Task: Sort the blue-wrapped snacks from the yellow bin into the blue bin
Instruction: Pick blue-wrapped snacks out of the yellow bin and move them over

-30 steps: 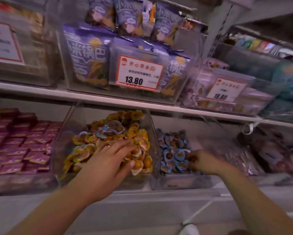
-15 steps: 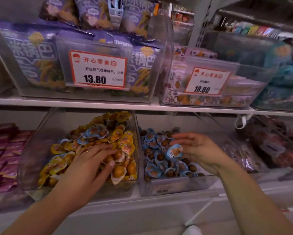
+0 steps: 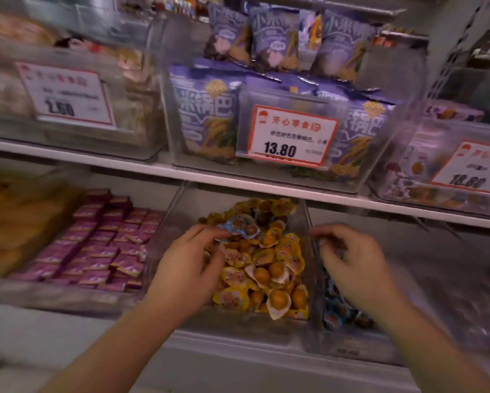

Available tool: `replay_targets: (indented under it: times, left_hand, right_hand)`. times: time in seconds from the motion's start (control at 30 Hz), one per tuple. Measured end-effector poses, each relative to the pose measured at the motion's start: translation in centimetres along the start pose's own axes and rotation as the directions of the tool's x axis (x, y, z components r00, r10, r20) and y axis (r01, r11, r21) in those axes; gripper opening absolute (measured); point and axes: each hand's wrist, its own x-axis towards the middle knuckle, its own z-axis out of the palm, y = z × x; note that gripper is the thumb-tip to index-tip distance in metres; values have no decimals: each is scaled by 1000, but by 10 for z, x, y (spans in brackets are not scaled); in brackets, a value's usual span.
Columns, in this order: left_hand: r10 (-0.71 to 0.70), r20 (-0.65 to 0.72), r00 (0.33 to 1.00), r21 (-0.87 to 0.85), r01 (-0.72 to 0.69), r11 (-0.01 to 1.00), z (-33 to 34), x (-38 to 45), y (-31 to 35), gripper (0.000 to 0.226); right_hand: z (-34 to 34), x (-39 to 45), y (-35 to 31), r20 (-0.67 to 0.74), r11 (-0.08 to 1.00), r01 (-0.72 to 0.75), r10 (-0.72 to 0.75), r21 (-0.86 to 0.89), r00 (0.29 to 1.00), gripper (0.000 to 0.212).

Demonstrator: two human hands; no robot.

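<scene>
- A blue snack [image 3: 239, 226] lies on top of the heap at the back of the yellow bin [image 3: 300, 239], a clear tub full of yellow-wrapped snacks [image 3: 262, 275].
- The left hand [image 3: 192, 268] reaches into that bin; its thumb and fingertips close on the near edge of the blue snack, pinching it, the other fingers curled alongside.
- The blue bin [image 3: 349, 344] stands just right of the yellow bin, their clear walls side by side; only a few blue-wrapped pieces [image 3: 337, 310] show at its near end, the rest hidden behind the right hand [image 3: 351, 265].
- That hand hovers over the blue bin with fingers bent and thumb drawn toward the forefinger; blur makes it impossible to tell whether anything sits between them.
- Both forearms come up from the bottom edge, well apart.
- Left of the yellow bin, a tub holds rows of small purple packets [image 3: 104, 245]; farther left, something orange-brown is too blurred to name.
- A white shelf [image 3: 238, 181] runs across above the bins.
- On it, directly over the yellow bin, a clear tub holds purple bags [image 3: 207, 114] with a price card [image 3: 290, 134] reading 13.80.
- To the left a card [image 3: 68, 95] reads 2.60; to the right a card [image 3: 476, 168] is partly cut off by the frame.
</scene>
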Motion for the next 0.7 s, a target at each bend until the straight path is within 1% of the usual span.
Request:
replay_targets:
  times: [0.03,0.1,0.13,0.2,0.27,0.3,0.37,0.4,0.43,0.47,0.53,0.6,0.67,0.7]
  left_hand:
    - [-26,-53,998,1,26,1000,-6,1,-2,21]
    - [-28,-156,987,28,32,999,-19,4,-5,22]
    - [-13,-194,981,43,22,999,-25,5,-6,22]
    - [-3,-238,971,58,17,998,-36,6,-12,23]
    - [-36,-267,963,26,45,999,-44,5,-18,23]
    - [-71,-282,957,-16,69,997,-48,5,-21,23]
    - [-138,-303,943,-106,111,988,-54,7,-26,23]
    - [-154,-308,939,-124,120,985,-57,8,-28,23]
    - [-157,-313,937,-121,125,985,-59,9,-30,23]
    - [-158,-315,936,-117,127,985,-61,9,-31,23]
    - [-168,-317,934,-131,132,982,-65,9,-31,23]
    - [-169,-316,934,-143,129,981,-68,7,-31,23]
    - [-157,-306,939,-143,118,983,-69,4,-29,23]
    - [-155,-295,943,-145,116,983,-70,3,-28,22]
  right_hand:
    - [15,10,-13,63,998,63,-61,-25,996,23]
    - [49,35,-33,233,976,179,-146,-128,961,33]
    - [67,48,-40,330,951,234,-159,-201,931,37]
    - [97,74,-44,500,892,321,-128,-320,856,41]
    - [113,92,-42,603,843,382,-89,-378,792,41]
    - [116,99,-41,638,832,408,-86,-377,765,41]
    - [114,108,-37,691,832,450,-116,-325,714,37]
    - [112,110,-35,708,839,451,-117,-305,696,32]
    - [110,113,-32,709,849,430,-97,-307,698,23]
    - [109,114,-29,690,866,386,-67,-318,720,17]
    - [108,117,-24,607,916,250,-8,-315,794,18]
    - [108,121,-19,507,936,143,42,-322,861,20]
    - [108,125,-21,396,926,76,84,-371,914,21]
    - [109,128,-23,376,919,71,88,-389,923,20]
